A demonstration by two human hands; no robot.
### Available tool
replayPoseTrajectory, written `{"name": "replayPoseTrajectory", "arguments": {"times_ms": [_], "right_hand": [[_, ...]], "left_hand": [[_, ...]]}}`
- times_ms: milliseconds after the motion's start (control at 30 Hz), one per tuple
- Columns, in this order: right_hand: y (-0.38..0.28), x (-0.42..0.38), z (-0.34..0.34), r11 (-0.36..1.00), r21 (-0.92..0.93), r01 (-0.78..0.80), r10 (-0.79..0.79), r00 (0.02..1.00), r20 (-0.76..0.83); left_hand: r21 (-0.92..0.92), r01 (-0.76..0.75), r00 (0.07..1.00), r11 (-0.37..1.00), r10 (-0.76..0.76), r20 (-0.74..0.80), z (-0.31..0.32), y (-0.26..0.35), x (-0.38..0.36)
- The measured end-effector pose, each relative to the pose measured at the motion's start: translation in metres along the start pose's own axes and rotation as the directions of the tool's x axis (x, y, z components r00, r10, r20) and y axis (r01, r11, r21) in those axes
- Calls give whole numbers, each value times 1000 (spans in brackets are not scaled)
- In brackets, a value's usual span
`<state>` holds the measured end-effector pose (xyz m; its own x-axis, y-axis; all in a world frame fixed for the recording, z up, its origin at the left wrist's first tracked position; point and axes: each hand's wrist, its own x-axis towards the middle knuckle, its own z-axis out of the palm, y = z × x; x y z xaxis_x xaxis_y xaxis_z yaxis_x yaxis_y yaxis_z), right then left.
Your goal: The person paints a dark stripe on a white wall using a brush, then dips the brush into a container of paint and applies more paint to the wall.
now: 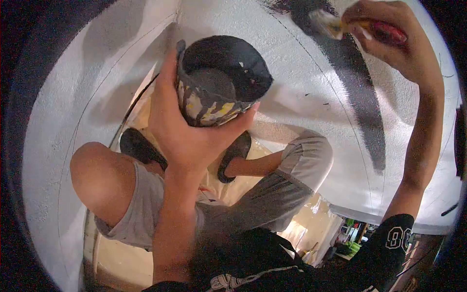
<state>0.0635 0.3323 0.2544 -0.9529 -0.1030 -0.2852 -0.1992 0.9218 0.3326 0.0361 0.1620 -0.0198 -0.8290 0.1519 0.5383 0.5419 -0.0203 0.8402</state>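
Note:
My left hand (189, 141) is wrapped round a paint-spattered cup (214, 104) with dark grey paint inside, its mouth tilted toward me. At the upper right my right hand (389, 39) grips a paintbrush (357, 25) with a red and yellow handle. The brush's pale, blurred head is at or close to the white wall (301, 73); whether it touches cannot be made out. Below and beside the brush, a broad dark painted band (362, 92) curves down the wall. Thin drawn lines run along the wall on both sides.
My bent knees (99, 170) and dark shoes (141, 148) are below the cup, over a shiny beige floor covering (121, 258). A thin dark cable or edge runs at the left of the shoes. Cluttered shelves (352, 236) show at the lower right.

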Motion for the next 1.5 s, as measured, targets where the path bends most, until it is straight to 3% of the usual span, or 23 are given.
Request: {"name": "replayPoseTrajectory", "arguments": {"times_ms": [133, 233, 300, 433, 500, 633, 800, 933, 1100, 1200, 1333, 1400, 1500], "right_hand": [[-1, 0, -8, 1000, 7, -12, 11, 990, 142], [4, 4, -9, 996, 82, -22, 16, 997, 76], [9, 11, 2, 999, 3, 42, -41, 997, -68], [3, 17, 3, 997, -19, 70, -71, 994, -81], [8, 14, 1, 997, -20, 74, -71, 993, 96], [23, 12, -1, 988, 119, 99, -123, 967, 223], [11, 13, 5, 996, -34, 78, -81, 991, -107], [4, 19, 9, 982, -136, 128, -146, 980, -132], [7, 11, -3, 998, 0, 55, -55, 991, 126], [0, 11, -5, 999, 1, 35, -35, 985, 167], [-6, 18, -3, 1000, -22, 11, -7, 991, 133], [-1, 22, 5, 998, -35, 58, -58, 998, -10], [0, 24, 6, 992, -59, 114, -118, 991, -68]], "left_hand": [[-10, -7, 1000, 1000, 7, -7, -2, -1, 2], [-11, -24, 1000, 1000, 24, -9, -2, -2, 1], [-27, 17, 1000, 999, -17, 2, 0, -4, -1], [3, 32, 999, 999, -32, 23, -3, -3, 0], [-32, -8, 1000, 999, 8, -3, -2, -4, 0], [26, -4, 1000, 1000, 4, 2, -4, -4, 0], [-18, 9, 1000, 1000, -9, 6, -1, -3, 0], [16, -9, 1000, 1000, 8, 18, -1, -5, 0], [-26, 28, 1000, 999, -28, 5, -1, -4, -1], [-3, 21, 1000, 1000, -21, 12, -2, -2, 0], [-23, 29, 1000, 999, -29, 7, -1, -2, -1], [-2, 17, 1000, 1000, -17, 3, -2, -2, -1], [-19, 21, 1000, 1000, -21, -12, 0, -5, -2]]}}
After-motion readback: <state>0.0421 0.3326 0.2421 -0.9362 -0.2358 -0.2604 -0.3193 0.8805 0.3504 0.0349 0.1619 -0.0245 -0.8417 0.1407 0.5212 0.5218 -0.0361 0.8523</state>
